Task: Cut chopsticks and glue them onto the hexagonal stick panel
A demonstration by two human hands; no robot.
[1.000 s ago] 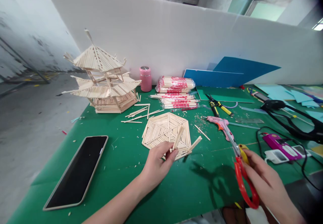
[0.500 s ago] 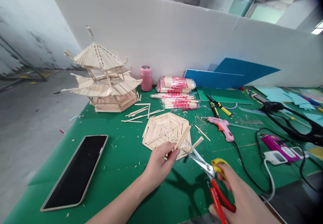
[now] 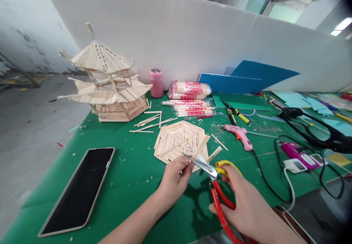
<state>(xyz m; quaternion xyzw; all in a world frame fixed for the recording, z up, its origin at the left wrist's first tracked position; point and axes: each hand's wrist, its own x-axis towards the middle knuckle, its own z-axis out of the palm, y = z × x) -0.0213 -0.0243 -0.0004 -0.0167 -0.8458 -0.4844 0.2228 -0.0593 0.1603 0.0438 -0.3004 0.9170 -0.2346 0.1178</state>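
My left hand (image 3: 175, 178) pinches a small bundle of thin wooden sticks (image 3: 201, 145) that points up and away. Scissors (image 3: 206, 167) with red and yellow handles are in my right hand (image 3: 242, 196), its fingers wrapped on the grips. Their parted blades reach the sticks just above my left fingertips; whether they touch the wood I cannot tell. Beneath lies a flat hexagonal panel of wooden sticks (image 3: 172, 141), partly covered by my left hand. Another short stick bundle (image 3: 213, 154) slants at the panel's right edge.
A stick-built pagoda (image 3: 110, 90) stands at the back left, beside a pink flask (image 3: 156, 84). Wrapped stick packs (image 3: 189, 90) lie behind the panel. To the right are a pink glue gun (image 3: 240, 136) with its cord and yellow-black pliers (image 3: 233, 114). A phone (image 3: 78, 191) lies front left.
The scissors and my right hand have moved left, bringing the blades up to the sticks near my left fingers. The view has shifted slightly. My left hand still holds the sticks.
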